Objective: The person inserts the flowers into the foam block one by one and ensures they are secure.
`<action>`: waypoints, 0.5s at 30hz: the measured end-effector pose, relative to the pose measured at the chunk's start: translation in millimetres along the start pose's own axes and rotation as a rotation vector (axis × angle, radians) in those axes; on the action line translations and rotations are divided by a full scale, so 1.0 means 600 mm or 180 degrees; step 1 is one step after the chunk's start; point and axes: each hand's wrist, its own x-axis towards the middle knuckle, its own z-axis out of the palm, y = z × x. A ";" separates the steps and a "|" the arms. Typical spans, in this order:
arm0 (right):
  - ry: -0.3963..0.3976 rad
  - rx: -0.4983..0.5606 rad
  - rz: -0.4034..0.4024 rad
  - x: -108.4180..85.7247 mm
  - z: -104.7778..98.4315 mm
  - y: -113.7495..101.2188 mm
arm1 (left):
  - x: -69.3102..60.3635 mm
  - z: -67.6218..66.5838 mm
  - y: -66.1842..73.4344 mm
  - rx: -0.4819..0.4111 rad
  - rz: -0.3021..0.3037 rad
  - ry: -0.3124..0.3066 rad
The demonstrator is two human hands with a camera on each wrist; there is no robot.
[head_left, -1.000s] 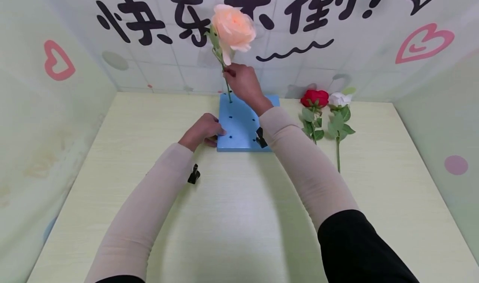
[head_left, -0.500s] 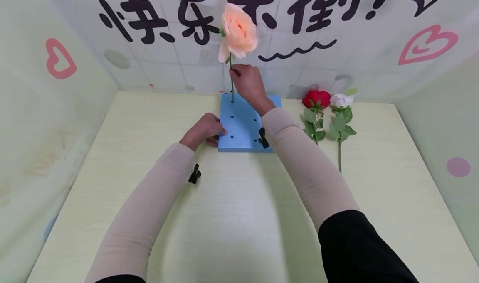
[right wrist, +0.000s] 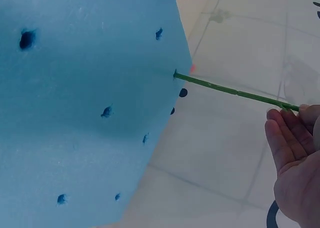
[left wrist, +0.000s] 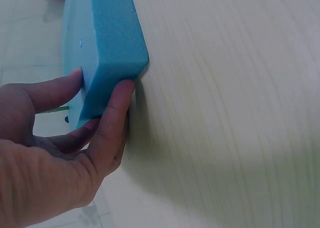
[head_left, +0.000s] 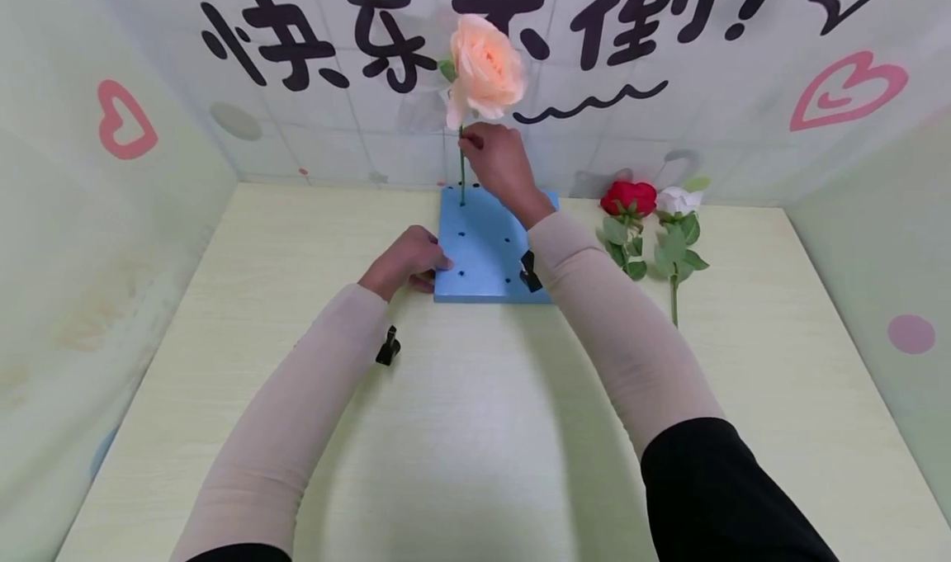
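Note:
A peach rose (head_left: pixel 486 67) stands nearly upright, the foot of its green stem (right wrist: pixel 220 89) in a hole at the far left of a blue foam block (head_left: pixel 483 257). My right hand (head_left: pixel 499 159) pinches that stem just below the bloom, between thumb and fingers. At the block's left side my left hand (head_left: pixel 407 258) grips the edge. In the left wrist view the thumb (left wrist: pixel 60 90) presses on the holed top face and the fingers (left wrist: pixel 114 123) lie against the side. Several other holes in the block show nothing in them.
A red rose (head_left: pixel 628 197) and a white rose (head_left: pixel 679 200) lie on the pale table (head_left: pixel 446 430) right of the block. Behind the block rises a white wall (head_left: pixel 312 149) with black lettering. Black clips (head_left: pixel 388 346) hang at both sleeves.
The peach rose has swung a little to the right and straightened, with my right hand moving along. Its stem foot stays in the same hole. My left hand keeps its place on the block.

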 end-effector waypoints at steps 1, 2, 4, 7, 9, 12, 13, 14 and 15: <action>0.0036 -0.0003 -0.0042 0.001 -0.001 0.000 | -0.001 0.000 0.000 0.0003 0.0005 0.0008; 0.0064 -0.0018 -0.0085 0.003 -0.003 0.000 | -0.002 0.000 0.001 0.0004 0.0014 0.0004; 0.0099 -0.0062 -0.0143 0.006 -0.008 -0.002 | -0.003 -0.001 0.001 0.0001 0.0024 -0.0005; 0.0057 -0.0126 -0.0110 0.008 -0.016 -0.006 | -0.004 -0.002 0.001 0.0009 0.0027 -0.0009; -0.0006 -0.0102 0.0026 0.008 -0.021 -0.008 | -0.004 -0.003 0.001 0.0007 0.0029 -0.0025; -0.0022 0.0083 0.0206 0.009 -0.028 -0.009 | -0.004 -0.003 0.001 0.0025 0.0047 -0.0044; -0.0003 0.0167 0.0241 0.009 -0.030 -0.008 | -0.004 -0.003 0.001 0.0025 0.0048 -0.0043; 0.0014 0.0248 0.0285 0.009 -0.031 -0.008 | -0.003 -0.003 0.001 0.0028 0.0047 -0.0047; 0.0024 0.0303 0.0309 0.010 -0.033 -0.006 | -0.003 -0.003 0.002 0.0028 0.0045 -0.0043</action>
